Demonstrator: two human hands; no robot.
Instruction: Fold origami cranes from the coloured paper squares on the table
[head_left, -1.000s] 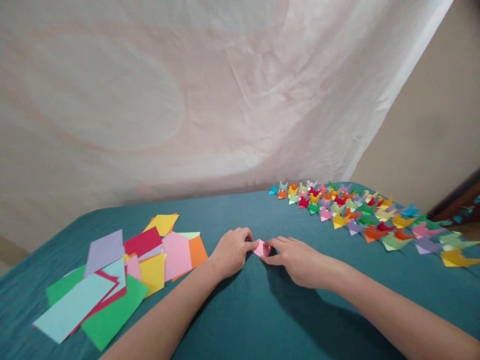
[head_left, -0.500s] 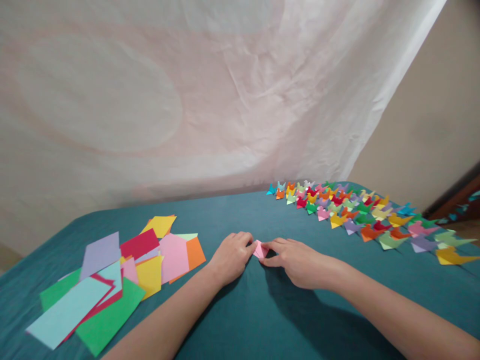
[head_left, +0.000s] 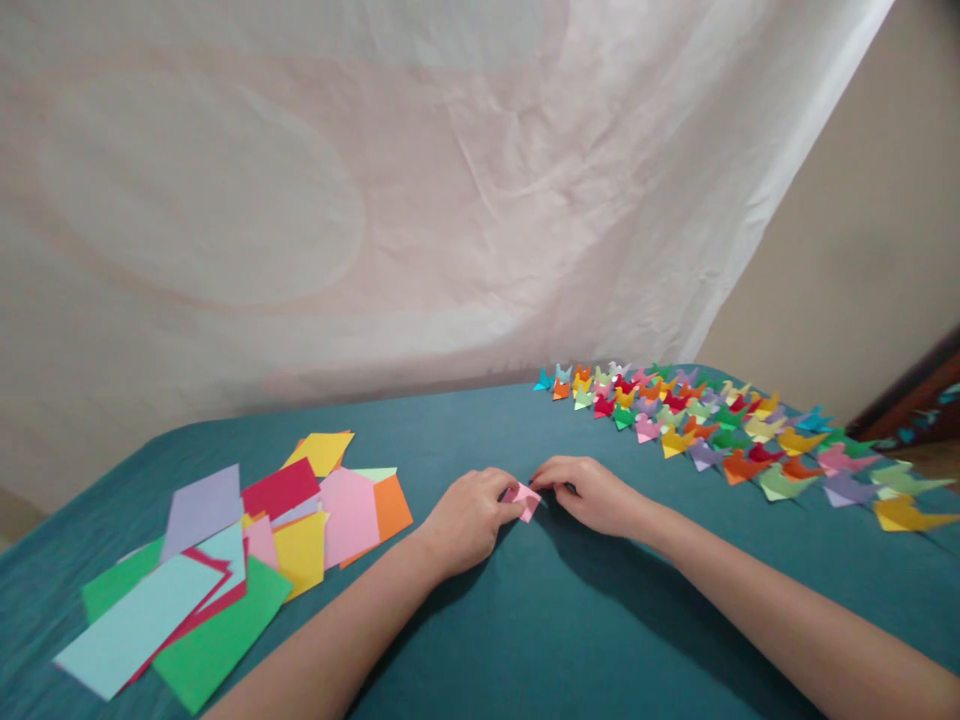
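Observation:
A small piece of pink folded paper (head_left: 529, 503) sits just above the teal cloth in the middle of the head view. My left hand (head_left: 469, 520) pinches its left side between thumb and fingers, which cover part of the folds. On the other side, my right hand (head_left: 589, 495) is loosely curled, its fingertips at the paper's upper right corner with a slight gap. Nothing shows between its fingers, and the thumb is partly hidden beneath them.
Loose coloured paper sheets (head_left: 210, 620) overlap at the left. Several rows of small folded paper birds (head_left: 705, 455) stand along the right side of the teal tablecloth (head_left: 480, 640). A pale hanging cloth (head_left: 420, 200) closes off the back, beside a wall (head_left: 862, 230).
My right hand has let go of the pink folded paper and shifted slightly up and right. The paper has turned and now rests in my left hand's pinch alone.

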